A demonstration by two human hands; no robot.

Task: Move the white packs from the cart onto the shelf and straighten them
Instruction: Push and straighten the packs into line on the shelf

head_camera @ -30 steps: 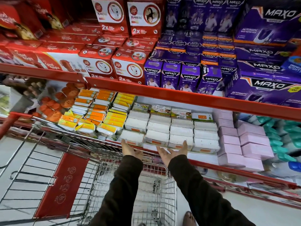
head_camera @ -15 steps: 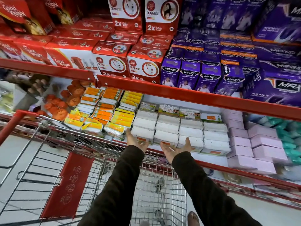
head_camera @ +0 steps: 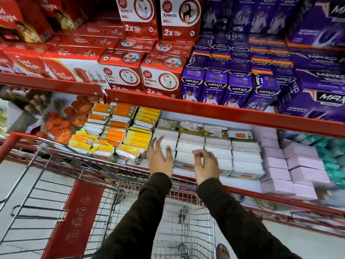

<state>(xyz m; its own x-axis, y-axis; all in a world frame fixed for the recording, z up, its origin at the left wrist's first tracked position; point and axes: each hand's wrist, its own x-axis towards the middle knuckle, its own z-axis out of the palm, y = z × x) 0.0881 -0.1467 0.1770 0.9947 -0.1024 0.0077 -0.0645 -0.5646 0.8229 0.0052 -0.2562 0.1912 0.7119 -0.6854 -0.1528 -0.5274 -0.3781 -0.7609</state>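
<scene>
Lower centre of the frame: a wire cart [head_camera: 184, 221] stands against the shelving, its basket showing bare mesh, with a red panel [head_camera: 74, 219] on the folded seat flap at lower left and a red handle [head_camera: 11, 144] at the left edge. Two dark sleeves [head_camera: 141, 217] rise from the bottom edge over the basket. A foot [head_camera: 223, 251] shows beside the cart at bottom centre.

Centre: the left hand [head_camera: 160, 157] and the right hand [head_camera: 206, 165] are both spread with fingers apart, grasping nothing. Both lie over the front of the white packs [head_camera: 218, 152]; the fingertips are blurred, so whether they touch cannot be confirmed.

The white packs sit on the lower shelf [head_camera: 240, 184] at mid-frame, stacked in four columns side by side, behind its red front rail. Just left of them are orange and yellow packs [head_camera: 121, 133], several tilted at the front. Just right are pink boxes [head_camera: 298, 165], with teal items [head_camera: 334, 156] at the right edge.

Upper frame: the upper shelf [head_camera: 205, 107] carries red boxes [head_camera: 162, 79] at left and centre and purple boxes [head_camera: 216, 86] at right.
</scene>
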